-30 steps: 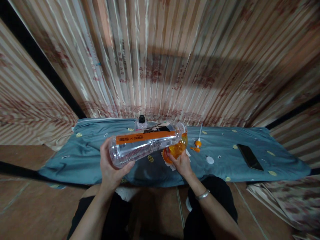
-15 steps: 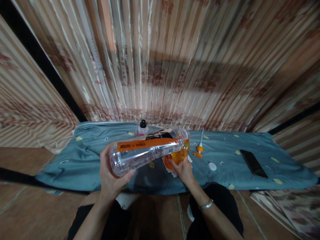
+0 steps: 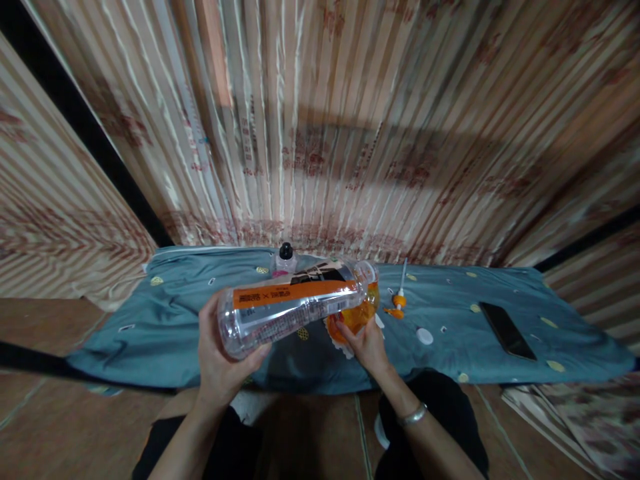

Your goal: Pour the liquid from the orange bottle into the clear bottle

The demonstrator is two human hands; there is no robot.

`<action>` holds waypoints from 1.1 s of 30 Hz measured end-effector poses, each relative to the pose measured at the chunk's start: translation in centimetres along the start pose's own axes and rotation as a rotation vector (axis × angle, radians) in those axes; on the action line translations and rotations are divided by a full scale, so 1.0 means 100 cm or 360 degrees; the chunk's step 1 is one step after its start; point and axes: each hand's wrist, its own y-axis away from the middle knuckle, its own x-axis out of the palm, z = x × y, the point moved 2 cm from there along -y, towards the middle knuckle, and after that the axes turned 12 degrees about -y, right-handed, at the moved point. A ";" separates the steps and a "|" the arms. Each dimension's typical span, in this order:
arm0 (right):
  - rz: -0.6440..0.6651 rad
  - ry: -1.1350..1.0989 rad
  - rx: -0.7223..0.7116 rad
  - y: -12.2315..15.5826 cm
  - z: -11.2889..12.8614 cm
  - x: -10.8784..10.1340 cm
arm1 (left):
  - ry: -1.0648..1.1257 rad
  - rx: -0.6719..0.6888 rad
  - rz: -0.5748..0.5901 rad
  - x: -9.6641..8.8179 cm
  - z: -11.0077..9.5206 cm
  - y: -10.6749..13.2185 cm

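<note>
My left hand [image 3: 225,353] is wrapped round the base of a large clear plastic bottle [image 3: 295,303] with an orange and silver label. The bottle lies tilted almost level, its mouth to the right over the top of an orange bottle [image 3: 357,317]. My right hand [image 3: 369,343] grips this smaller bottle, which holds amber liquid. A whitish scalloped piece shows under it. Whether liquid runs between the two mouths I cannot tell. Right of them lies an orange pump head [image 3: 397,303] with a pale tube, and nearby a white round cap [image 3: 425,335].
A black-capped small bottle [image 3: 285,259] stands behind the large bottle. Toward the right a dark phone [image 3: 507,330] lies on the teal patterned cloth [image 3: 170,333]. A striped curtain [image 3: 320,133] hangs behind, with black poles at both sides.
Both bottles stay in the same hands, nearly in place. The view has shifted very slightly, and the large bottle's base sits a touch lower.
</note>
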 end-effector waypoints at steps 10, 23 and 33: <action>-0.0004 0.0008 0.0009 0.000 0.002 0.000 | 0.0016 -0.0004 0.0023 0.000 -0.004 0.000; -0.0021 0.0009 0.0001 0.000 0.003 0.001 | 0.0016 0.0049 0.0003 0.000 -0.003 0.000; -0.0027 0.0037 0.0060 0.000 0.002 0.000 | 0.0035 -0.0011 0.0013 0.000 -0.008 -0.001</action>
